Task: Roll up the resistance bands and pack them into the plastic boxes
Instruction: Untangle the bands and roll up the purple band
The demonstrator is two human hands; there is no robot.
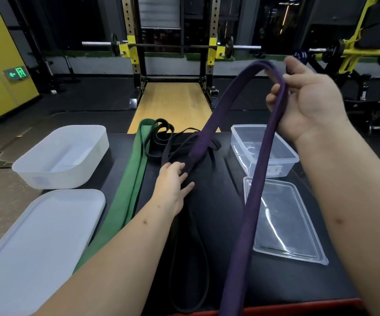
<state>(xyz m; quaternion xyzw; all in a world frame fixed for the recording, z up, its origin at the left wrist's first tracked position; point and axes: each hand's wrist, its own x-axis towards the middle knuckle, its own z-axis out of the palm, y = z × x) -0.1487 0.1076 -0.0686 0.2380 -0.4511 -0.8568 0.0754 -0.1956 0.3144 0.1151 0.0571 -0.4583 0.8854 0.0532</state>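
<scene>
Purple resistance band [241,201], lifted in a tall arch above the black padded bench [221,215]: its top bend is pinched in the closed fingers of the right hand [307,103], one leg dropping toward the near edge of the view, the other slanting down to the left hand [173,185], whose loosely curled fingers rest on it at the bench. Nothing is rolled yet, so the step appears to be freeing one band for rolling. Next, the left hand would need to separate purple from the tangled black bands [175,142] (the green band [127,192] lies flat alongside). Clear box [264,151] and clear lid [285,222] sit right; white box [59,156] and white lid [36,236] left, all empty.
</scene>
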